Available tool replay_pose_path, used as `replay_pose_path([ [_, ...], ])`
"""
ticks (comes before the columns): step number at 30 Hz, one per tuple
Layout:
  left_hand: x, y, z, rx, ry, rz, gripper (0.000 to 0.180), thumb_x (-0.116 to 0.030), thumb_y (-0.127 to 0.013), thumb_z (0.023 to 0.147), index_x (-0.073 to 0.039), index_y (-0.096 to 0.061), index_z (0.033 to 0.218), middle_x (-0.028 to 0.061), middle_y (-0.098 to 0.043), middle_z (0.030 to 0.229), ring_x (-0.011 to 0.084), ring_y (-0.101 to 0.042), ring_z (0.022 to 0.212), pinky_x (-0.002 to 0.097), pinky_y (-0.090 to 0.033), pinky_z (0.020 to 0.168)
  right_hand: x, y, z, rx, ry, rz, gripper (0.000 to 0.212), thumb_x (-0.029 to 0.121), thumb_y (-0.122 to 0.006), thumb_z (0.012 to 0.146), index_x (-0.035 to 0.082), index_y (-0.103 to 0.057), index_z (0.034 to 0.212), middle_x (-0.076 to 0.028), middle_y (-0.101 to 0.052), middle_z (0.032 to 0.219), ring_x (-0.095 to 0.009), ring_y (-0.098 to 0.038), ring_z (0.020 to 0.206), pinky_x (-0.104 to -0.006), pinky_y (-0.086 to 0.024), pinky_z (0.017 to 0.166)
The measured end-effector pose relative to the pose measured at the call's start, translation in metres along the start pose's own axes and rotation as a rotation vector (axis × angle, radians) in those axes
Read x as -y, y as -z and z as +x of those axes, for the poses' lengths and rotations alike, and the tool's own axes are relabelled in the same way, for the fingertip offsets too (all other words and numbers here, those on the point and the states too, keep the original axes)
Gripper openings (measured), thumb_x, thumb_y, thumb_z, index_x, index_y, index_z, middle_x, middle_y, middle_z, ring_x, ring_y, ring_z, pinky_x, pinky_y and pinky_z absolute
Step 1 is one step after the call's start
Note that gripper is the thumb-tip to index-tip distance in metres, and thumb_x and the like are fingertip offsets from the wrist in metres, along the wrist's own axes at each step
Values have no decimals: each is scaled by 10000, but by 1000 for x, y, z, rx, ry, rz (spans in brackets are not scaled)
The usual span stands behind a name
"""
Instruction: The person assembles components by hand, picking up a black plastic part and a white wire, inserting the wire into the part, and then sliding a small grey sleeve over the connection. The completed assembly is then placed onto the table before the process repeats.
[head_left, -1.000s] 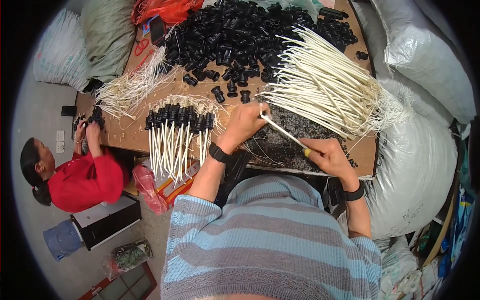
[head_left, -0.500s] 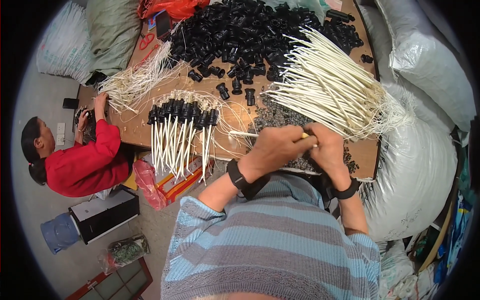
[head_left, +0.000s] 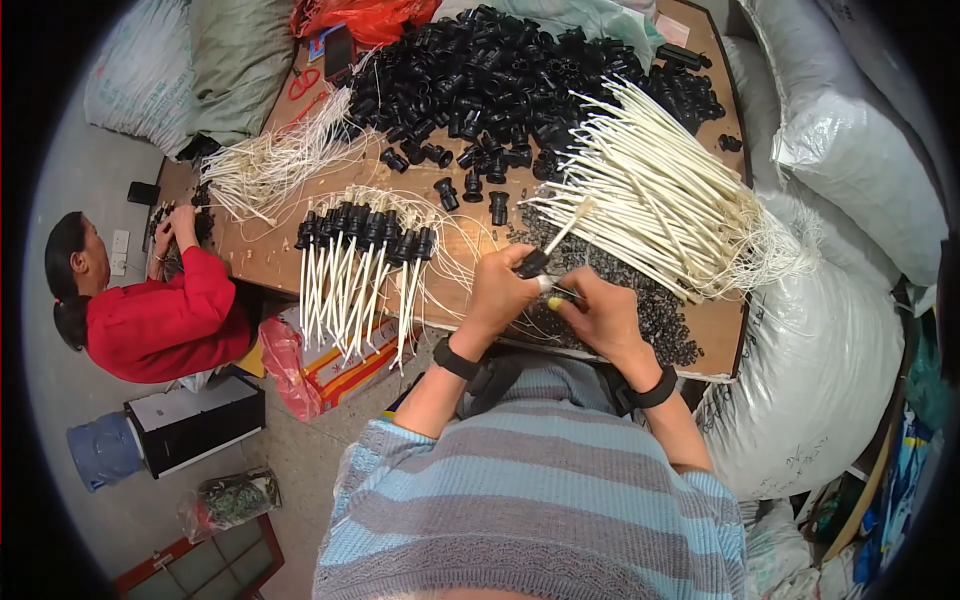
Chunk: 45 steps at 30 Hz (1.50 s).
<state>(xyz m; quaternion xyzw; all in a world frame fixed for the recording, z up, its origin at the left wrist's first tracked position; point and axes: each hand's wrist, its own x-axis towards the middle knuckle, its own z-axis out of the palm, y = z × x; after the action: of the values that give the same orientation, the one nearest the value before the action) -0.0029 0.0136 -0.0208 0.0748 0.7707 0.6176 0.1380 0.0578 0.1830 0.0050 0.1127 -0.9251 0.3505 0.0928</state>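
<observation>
My left hand (head_left: 497,292) is closed round a black plastic socket (head_left: 534,263), near the table's front edge. A white sleeved cable (head_left: 566,229) sticks out of that socket, up and to the right. Close beside it, my right hand (head_left: 607,315) pinches what looks like a thin wire (head_left: 566,291) at the socket's lower end. Something yellow covers the tip of my right thumb. Small dark clips (head_left: 640,290) lie scattered beneath and around my hands. To the left, finished-looking sockets with white cables (head_left: 365,225) lie in a row, cables hanging over the edge.
A heap of black sockets (head_left: 490,75) fills the table's back. At the right lies a bundle of white sleeved cables (head_left: 650,180), by large white sacks (head_left: 820,370). Thin white wires (head_left: 270,170) and red scissors (head_left: 303,84) lie left. A person in red (head_left: 165,315) works there.
My hands have shifted slightly left and drawn apart. The cable, earlier pointing left from my left hand, now points up-right from a visible black socket. The co-worker's hands came together.
</observation>
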Motion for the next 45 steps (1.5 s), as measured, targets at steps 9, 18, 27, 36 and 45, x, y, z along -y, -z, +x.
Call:
replay_pose_path([
  [9, -5, 12, -3, 158, -293, 517, 427, 90, -512, 703, -29, -573, 1108, 187, -594, 1004, 384, -549, 1011, 430, -433, 889, -5, 2, 1, -183, -94, 33, 140, 111, -666, 768, 122, -691, 906, -121, -617, 619, -292, -632, 557, -387, -474, 493],
  [18, -16, 3, -9, 258, -284, 541, 434, 90, -504, 701, -37, -569, 1111, 167, -590, 1035, 368, -552, 1025, 431, -449, 848, -10, -4, -2, -102, -122, 50, 155, 118, -664, 782, 117, -684, 936, -121, -614, 625, -294, -624, 557, -384, -472, 508],
  [27, -26, 4, -7, 350, -107, 213, 461, 103, -571, 681, -79, -589, 1104, 107, -656, 918, 324, -617, 884, 366, -485, 764, -11, -1, -7, 131, -98, 198, 248, 36, -602, 846, 70, -599, 1091, -173, -599, 718, -344, -603, 618, -385, -461, 560],
  [36, -14, 10, -3, 93, -626, 243, 232, 100, -675, 649, -52, -598, 807, 61, -624, 852, 231, -580, 784, 323, -455, 703, -9, -9, -9, -6, -119, 309, 149, 105, -637, 847, 101, -637, 996, -169, -601, 700, -352, -612, 630, -414, -469, 544],
  [45, -12, 21, -8, 172, -447, 443, 483, 0, -741, 595, -104, -609, 1048, 52, -600, 911, 255, -564, 892, 348, -445, 817, -20, -29, -14, 37, -250, 209, 133, 157, -607, 883, 119, -659, 999, -163, -611, 660, -360, -619, 609, -431, -470, 549],
])
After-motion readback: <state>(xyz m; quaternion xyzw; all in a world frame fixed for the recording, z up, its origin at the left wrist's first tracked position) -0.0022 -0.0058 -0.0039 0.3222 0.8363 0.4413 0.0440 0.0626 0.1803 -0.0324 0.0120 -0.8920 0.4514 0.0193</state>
